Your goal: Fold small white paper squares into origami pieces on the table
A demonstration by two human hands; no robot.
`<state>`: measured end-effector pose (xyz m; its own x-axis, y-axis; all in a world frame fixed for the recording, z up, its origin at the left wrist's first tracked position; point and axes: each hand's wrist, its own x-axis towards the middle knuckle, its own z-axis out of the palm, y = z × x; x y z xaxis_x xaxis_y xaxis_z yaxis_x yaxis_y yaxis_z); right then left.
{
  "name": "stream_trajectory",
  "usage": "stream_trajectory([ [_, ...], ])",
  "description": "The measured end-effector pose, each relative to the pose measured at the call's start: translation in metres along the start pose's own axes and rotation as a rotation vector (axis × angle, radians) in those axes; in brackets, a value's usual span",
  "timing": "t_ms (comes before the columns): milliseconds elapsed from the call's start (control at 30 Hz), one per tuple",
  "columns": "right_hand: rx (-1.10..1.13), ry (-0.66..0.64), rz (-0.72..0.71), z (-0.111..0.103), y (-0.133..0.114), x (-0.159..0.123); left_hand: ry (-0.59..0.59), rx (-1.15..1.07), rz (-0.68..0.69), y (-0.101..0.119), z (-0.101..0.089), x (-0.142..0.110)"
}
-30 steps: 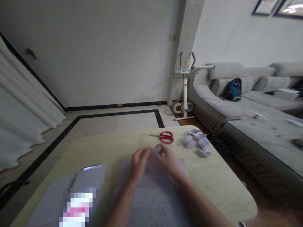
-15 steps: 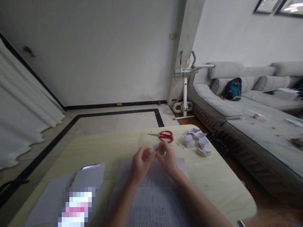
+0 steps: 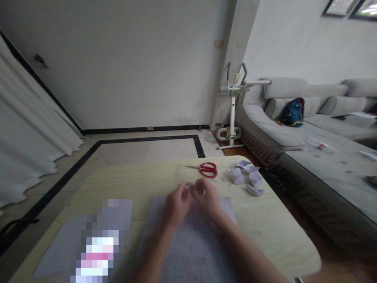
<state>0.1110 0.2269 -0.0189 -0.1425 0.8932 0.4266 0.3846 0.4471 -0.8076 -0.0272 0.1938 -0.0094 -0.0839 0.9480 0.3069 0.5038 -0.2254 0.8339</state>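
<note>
My left hand (image 3: 177, 201) and my right hand (image 3: 208, 197) meet fingertip to fingertip above the table, each with thumb and fingers pinched. Between them is a small piece of white paper (image 3: 191, 186), mostly hidden by the fingers. Below my forearms lies a large sheet of paper (image 3: 194, 247) covered in fine lines or writing, too blurred to read. Just beyond my right hand, red-handled scissors (image 3: 208, 170) rest with the blades pointing left. Several folded white paper pieces (image 3: 237, 176) sit to the right of the scissors.
The pale wooden table (image 3: 277, 228) has rounded corners. White sheets (image 3: 61, 247) lie at its left, partly covered by a pixelated patch. Small paper scraps (image 3: 223, 179) are scattered near the scissors. A grey sofa (image 3: 318, 169) stands right of the table, with exercise equipment (image 3: 232, 110) behind.
Both hands have drawn slightly closer together, and less of the small paper shows between the fingertips. The whole view has shifted a little. Scissors and folded pieces stay put on the table.
</note>
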Motion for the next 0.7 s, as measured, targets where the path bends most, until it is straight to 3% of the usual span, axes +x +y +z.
stream_trajectory([
  [167, 0.019, 0.002, 0.03, -0.001, -0.001, 0.001, 0.023, -0.104, -0.057, -0.003, 0.0, 0.002],
  [433, 0.154, -0.036, 0.055, -0.007, -0.01, 0.003, 0.042, -0.478, -0.229, 0.005, -0.005, 0.009],
  [700, 0.239, -0.076, 0.059, -0.012, -0.012, 0.005, 0.059, -0.527, -0.26, 0.013, -0.011, 0.01],
])
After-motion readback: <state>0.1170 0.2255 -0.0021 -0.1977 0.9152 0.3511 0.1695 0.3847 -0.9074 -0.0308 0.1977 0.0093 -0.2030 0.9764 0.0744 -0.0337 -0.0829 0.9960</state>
